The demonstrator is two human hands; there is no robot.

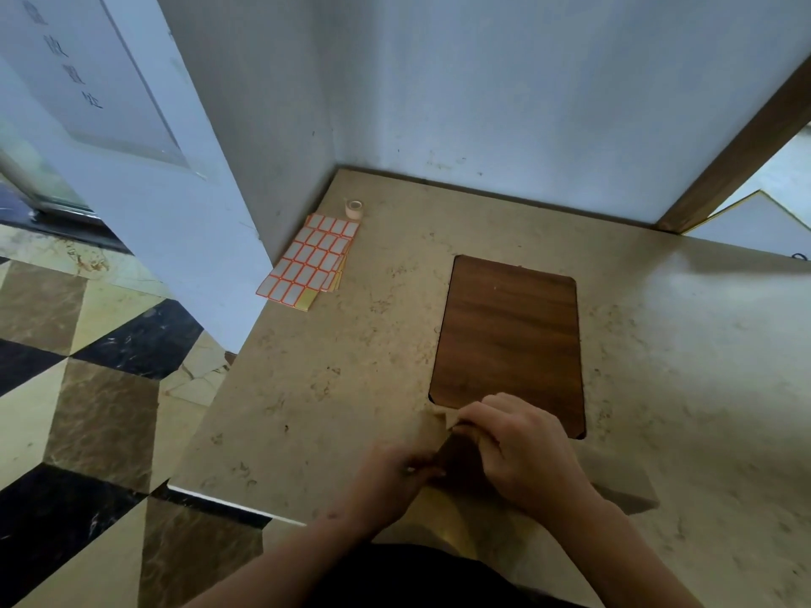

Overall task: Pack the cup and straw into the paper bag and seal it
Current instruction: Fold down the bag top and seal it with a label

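Both your left hand (390,471) and right hand (522,449) pinch the tan paper bag's (439,421) top; crease it flat, then fetch the orange-bordered label sheets (311,261) at ten o'clock.

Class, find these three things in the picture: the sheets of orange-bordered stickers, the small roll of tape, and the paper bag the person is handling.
sticker sheets (309,264): head view, middle of the top sheet.
tape roll (354,209): head view, its side face.
paper bag (441,418): head view, folded top corner above the hands.
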